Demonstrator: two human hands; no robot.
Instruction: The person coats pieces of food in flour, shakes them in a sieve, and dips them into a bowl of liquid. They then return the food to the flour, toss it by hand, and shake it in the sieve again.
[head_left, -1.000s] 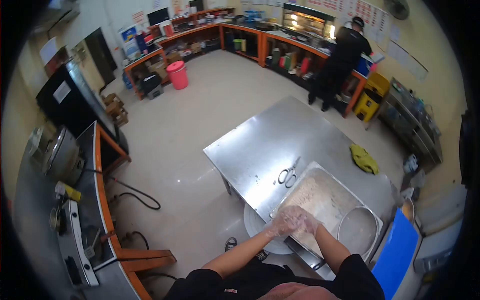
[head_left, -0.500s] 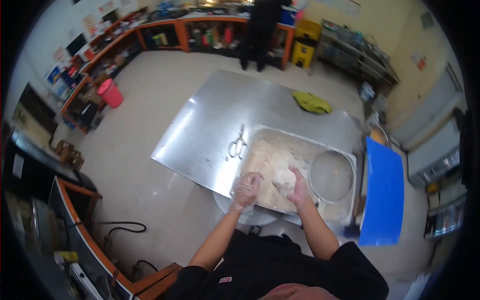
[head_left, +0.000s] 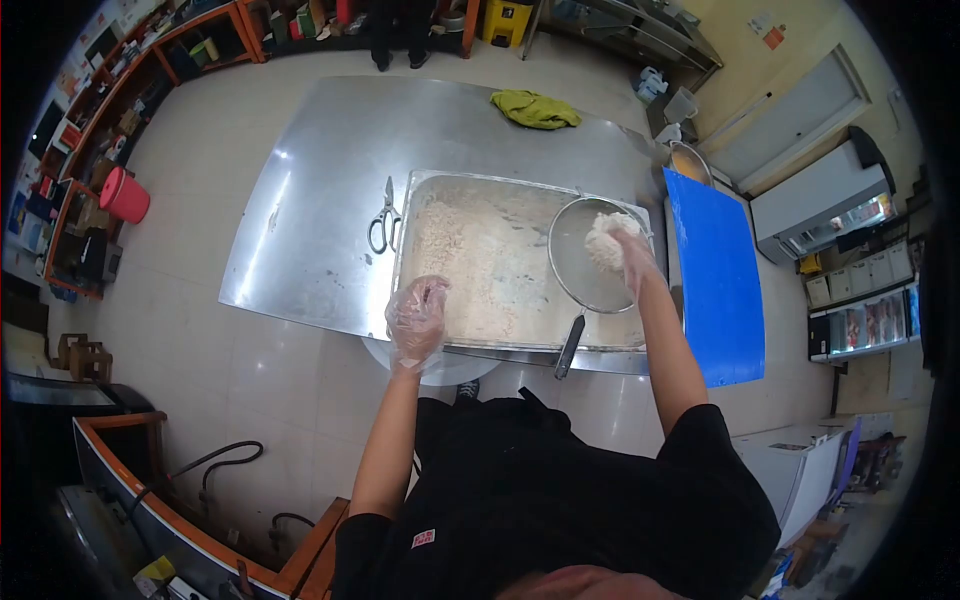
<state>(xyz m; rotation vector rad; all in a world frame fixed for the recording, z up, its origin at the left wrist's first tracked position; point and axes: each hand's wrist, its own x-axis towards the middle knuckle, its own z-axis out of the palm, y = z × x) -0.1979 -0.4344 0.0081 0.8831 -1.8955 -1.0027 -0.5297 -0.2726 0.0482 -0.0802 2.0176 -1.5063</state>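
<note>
My right hand (head_left: pixel 636 262), in a clear plastic glove, grips a flour-coated lump of food (head_left: pixel 604 242) over the round mesh sieve (head_left: pixel 577 272). What the lump is under its white coating cannot be made out. The sieve's black handle (head_left: pixel 570 348) points toward me across the near rim of a metal tray (head_left: pixel 530 181). Flour (head_left: pixel 490 275) covers the tray's bottom, with crumbly clumps at its left side. Over the tray's near left corner is my left hand (head_left: pixel 417 315), also gloved, its fingers curled; whether anything is inside them is hidden.
Scissors (head_left: pixel 385 222) lie left of the tray on the steel table (head_left: pixel 330 160). A yellow-green cloth (head_left: pixel 535 109) rests at the far edge. To the right stands a blue panel (head_left: pixel 715 280), with a bowl (head_left: pixel 690 163) behind it. A person's legs (head_left: pixel 402 35) show at the back counter.
My right hand has carried the lump from the tray's middle rightward over the sieve. My left hand has stayed near the tray's left corner. The view has tilted down and come closer.
</note>
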